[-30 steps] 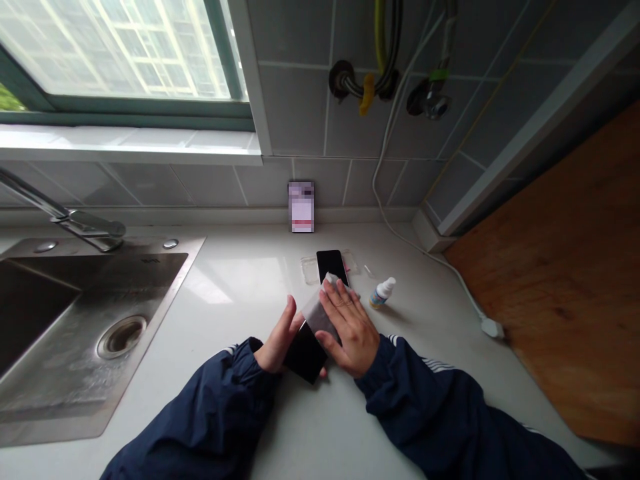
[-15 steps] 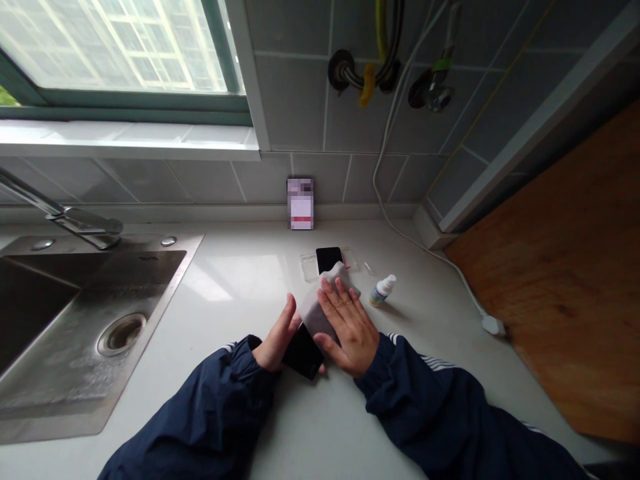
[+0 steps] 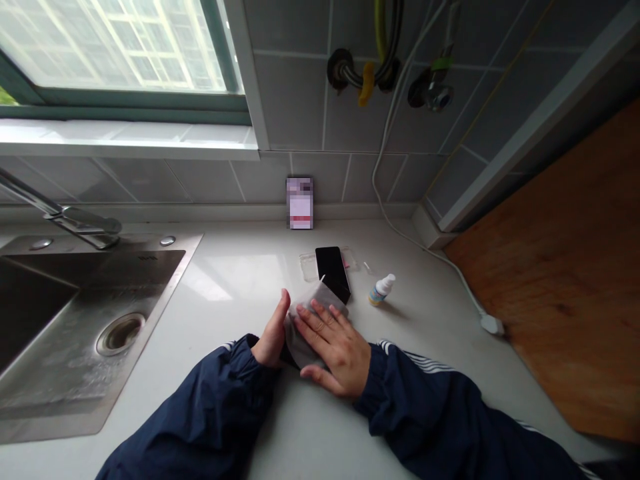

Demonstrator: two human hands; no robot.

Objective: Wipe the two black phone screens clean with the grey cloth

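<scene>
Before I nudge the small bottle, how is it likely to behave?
The bottle stands upright, taller than wide, so a high push might tip it. Once down, its rounded body could roll. Pushed low, it may slide on the glossy counter.

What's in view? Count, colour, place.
Slab: 1, black, mostly under cloth
Cloth: 1, grey, under right hand
Phone: 1, black, beyond cloth
Clear plastic: count unclear, beside phone
Bottle: 1, white, right of phone
Sliver: 1, whitish, beyond bottle
Screen: 1, lilac, against wall
Sink: 1, silver, left
Faucet: 1, silver, behind sink
Window: 1, green-framed, upper-left
Pipe fittings: several, metallic, wall
Cord: 1, white, right
Panel: 1, brown, right
Counter: 1, white, centre
Left hand: 1, gripping slab
Right hand: 1, on cloth
Sleeves: 2, navy, bottom
</scene>
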